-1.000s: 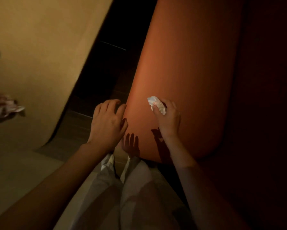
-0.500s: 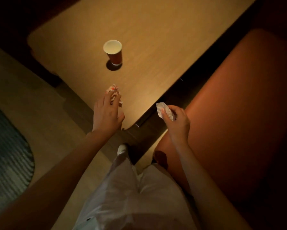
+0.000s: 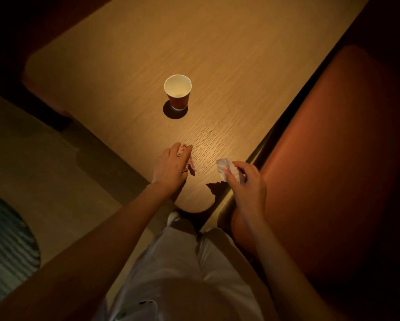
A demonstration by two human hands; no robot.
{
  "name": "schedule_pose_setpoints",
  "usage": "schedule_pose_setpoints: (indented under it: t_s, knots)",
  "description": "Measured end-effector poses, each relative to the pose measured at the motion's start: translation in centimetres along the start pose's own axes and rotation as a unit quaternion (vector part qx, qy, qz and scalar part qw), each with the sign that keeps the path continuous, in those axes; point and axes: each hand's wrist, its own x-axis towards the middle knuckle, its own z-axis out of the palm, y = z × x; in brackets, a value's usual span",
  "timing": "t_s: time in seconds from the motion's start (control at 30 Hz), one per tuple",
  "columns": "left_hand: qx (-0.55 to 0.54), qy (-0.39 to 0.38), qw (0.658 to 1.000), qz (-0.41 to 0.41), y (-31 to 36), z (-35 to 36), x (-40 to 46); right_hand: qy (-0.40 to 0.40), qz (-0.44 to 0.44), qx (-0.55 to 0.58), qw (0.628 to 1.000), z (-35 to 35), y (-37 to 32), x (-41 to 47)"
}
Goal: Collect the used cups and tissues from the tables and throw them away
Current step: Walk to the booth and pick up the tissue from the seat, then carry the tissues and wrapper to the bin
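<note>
Tissues fill both hands — left hand [image 3: 171, 165] clutches a crumpled tissue [image 3: 189, 163] at the bench [image 3: 240, 66] edge, right hand [image 3: 247, 184] pinches another [image 3: 226, 167]. Paper cup [image 3: 177, 92], frame centre, likely tips under occupied fingers.

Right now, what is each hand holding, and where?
Right hand pinches a white tissue at its lower end; left hand grips a crumpled tissue on the table.

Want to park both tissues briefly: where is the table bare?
Bare wood all around the upright red paper cup. Crowded only at the near corner, where the left hand grips a crumpled tissue and the right hand holds a white tissue.
</note>
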Motion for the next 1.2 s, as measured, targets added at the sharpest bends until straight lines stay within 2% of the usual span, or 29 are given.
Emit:
schedule_pose_setpoints:
  t_s: [0.17, 0.3, 0.43, 0.57, 0.73, 0.83, 1.03, 1.2]
  knots:
    - [-0.049, -0.004, 0.999, -0.013, -0.7, -0.1, 0.4, -0.016, 0.004, -0.017, 1.000, 0.6, -0.6, 0.0]
    - [-0.141, 0.058, 0.986, -0.075, -1.4, -1.7, 0.0, -0.051, -0.026, -0.028, 0.998, 1.2, -1.5, 1.8]
    - [-0.162, 0.134, 0.965, -0.157, -3.5, -3.5, -2.9, -0.117, -0.089, -0.039, 0.988, 2.9, -3.7, 4.2]
    - [-0.163, 0.180, 0.937, -0.250, -6.2, -4.1, -8.3, -0.199, -0.189, -0.082, 0.958, 6.0, -6.5, 5.0]
    - [-0.193, 0.249, 0.871, -0.377, -9.2, -3.7, -16.8, -0.304, -0.272, -0.084, 0.909, 12.2, -11.0, 2.4]
    - [-0.206, 0.287, 0.826, -0.438, -10.9, -3.1, -23.0, -0.375, -0.317, -0.089, 0.867, 16.6, -13.7, -1.8]
    - [-0.184, 0.357, 0.721, -0.565, -14.8, -2.3, -37.1, -0.475, -0.412, -0.082, 0.773, 25.2, -18.8, -13.9]
    - [-0.197, 0.397, 0.647, -0.620, -18.2, -2.6, -49.6, -0.534, -0.446, -0.077, 0.714, 32.3, -23.5, -26.0]
